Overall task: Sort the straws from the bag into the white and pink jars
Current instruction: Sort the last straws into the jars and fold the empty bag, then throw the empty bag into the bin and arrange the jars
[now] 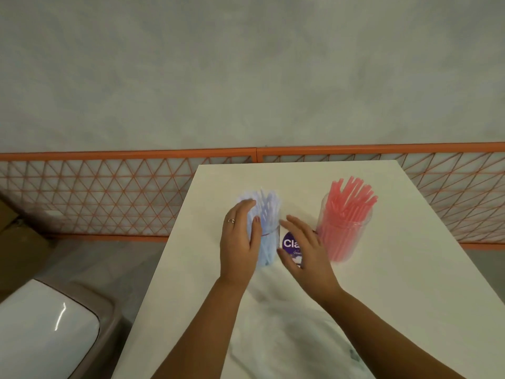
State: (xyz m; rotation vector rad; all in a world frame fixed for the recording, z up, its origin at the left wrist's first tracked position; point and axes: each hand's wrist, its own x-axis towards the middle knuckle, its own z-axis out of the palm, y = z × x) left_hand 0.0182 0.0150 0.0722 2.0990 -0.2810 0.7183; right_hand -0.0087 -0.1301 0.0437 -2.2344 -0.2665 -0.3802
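A clear jar (270,242) full of white straws (266,206) stands on the white table (410,283), left of centre. My left hand (240,242) lies against the jar's left side and the straws, fingers straight, thumb across the front. My right hand (303,250) hovers just right of that jar with fingers spread and straight, holding nothing. Behind it shows a purple label (289,243) reading "Cla", part of the straw bag. A second clear jar (344,236) with pink straws (352,198) stands upright to the right. A crumpled clear plastic bag (287,329) lies between my forearms.
An orange wire fence (109,198) runs behind the table along a grey wall. A white-lidded bin (46,326) stands on the floor at the lower left, with cardboard (16,242) beyond it. The table's left edge is close to my left arm.
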